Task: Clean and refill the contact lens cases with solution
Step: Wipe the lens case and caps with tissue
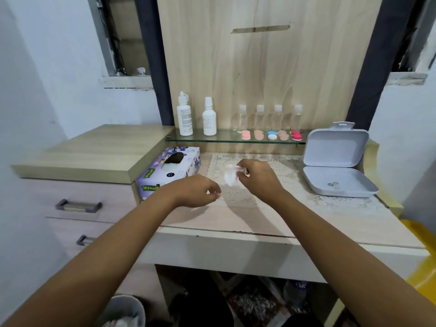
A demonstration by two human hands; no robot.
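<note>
The right hand [257, 179] pinched a crumpled white tissue [230, 177] over the lace-covered surface [259, 208]. The left hand [195, 191] had its fingers [212, 186] curled, contents unclear. Small round coloured lens cases [271, 135] sat on the far glass shelf [226, 138], right of two white bottles [209, 116].

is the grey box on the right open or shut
Open: the box has its lid standing up behind the base, so the inside shows.

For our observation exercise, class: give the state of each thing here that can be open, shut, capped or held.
white box, lid open
tissue box, slot open
two white bottles, upright, capped
four clear bottles, upright, capped
lens cases, lids on
tissue, gripped by right hand
left hand, fingers curled, contents unclear
</note>
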